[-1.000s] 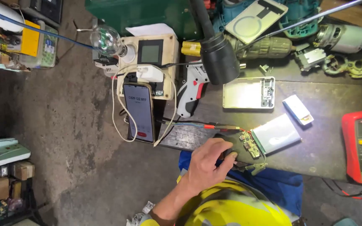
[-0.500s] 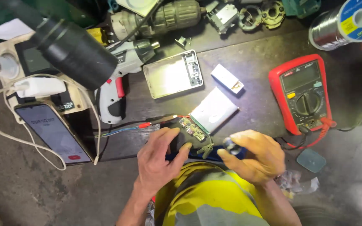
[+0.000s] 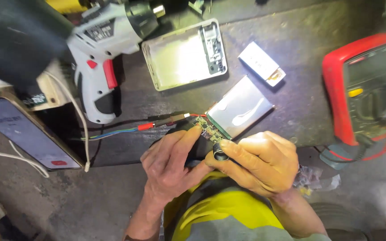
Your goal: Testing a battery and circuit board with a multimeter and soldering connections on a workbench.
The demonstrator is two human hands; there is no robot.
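A silver flat battery pack [image 3: 240, 107] lies on the dark workbench with a small green circuit board [image 3: 207, 129] at its near end. My left hand [image 3: 173, 167] rests beside the board, its index fingertip touching the board's edge. My right hand [image 3: 258, 163] is closed around a dark tool handle [image 3: 220, 155], whose round black end points at the board. Red and black probe leads [image 3: 164, 122] lie just left of the board, with thin coloured wires trailing further left.
An open white plastic case [image 3: 184, 56] and a white cordless screwdriver [image 3: 103, 58] lie at the back. A small white block [image 3: 261, 62] sits right of the case, a red multimeter [image 3: 369, 85] at far right. A phone [image 3: 23, 134] with a white cable lies left.
The camera has drawn much closer to the bench. My right hand came into view, and both hands have closed in on the circuit board at the battery pack's end.
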